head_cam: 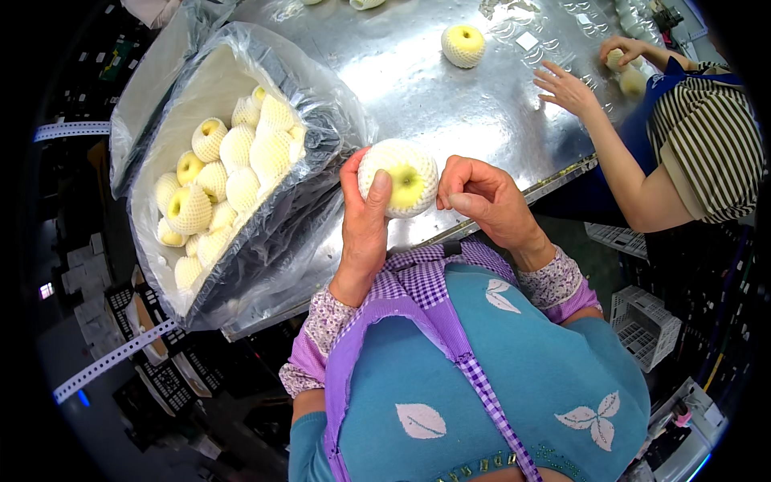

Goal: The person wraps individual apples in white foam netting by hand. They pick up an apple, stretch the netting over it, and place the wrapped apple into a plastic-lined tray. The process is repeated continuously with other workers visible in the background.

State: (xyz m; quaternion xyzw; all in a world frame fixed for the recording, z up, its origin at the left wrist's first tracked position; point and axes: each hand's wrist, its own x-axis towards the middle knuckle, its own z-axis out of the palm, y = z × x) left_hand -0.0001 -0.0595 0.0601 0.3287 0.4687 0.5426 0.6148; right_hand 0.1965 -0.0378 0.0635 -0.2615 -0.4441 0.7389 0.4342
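Note:
A yellow-green apple in a white foam net (pixel 405 181) is held by my left hand (pixel 364 223), its thumb pressed on the apple's bare top and the fingers behind. My right hand (pixel 491 202) is at the apple's right side with curled fingers, thumb close to the index finger; the fingertips are at the net's edge, and whether they grip it cannot be told. To the left, a plastic-lined box (pixel 181 102) holds several foam-netted apples (pixel 236 147). Another netted apple (pixel 464 45) rests on the metal table (pixel 397 102) beyond my hands.
At the right, a co-worker in a striped top (pixel 708 144) reaches over the table, one hand on netted fruit (pixel 615 60). Clear plastic packaging (pixel 542 30) lies at the table's far side. Plastic crates (pixel 644 325) stand below, right. The table's near edge (pixel 530 196) runs before me.

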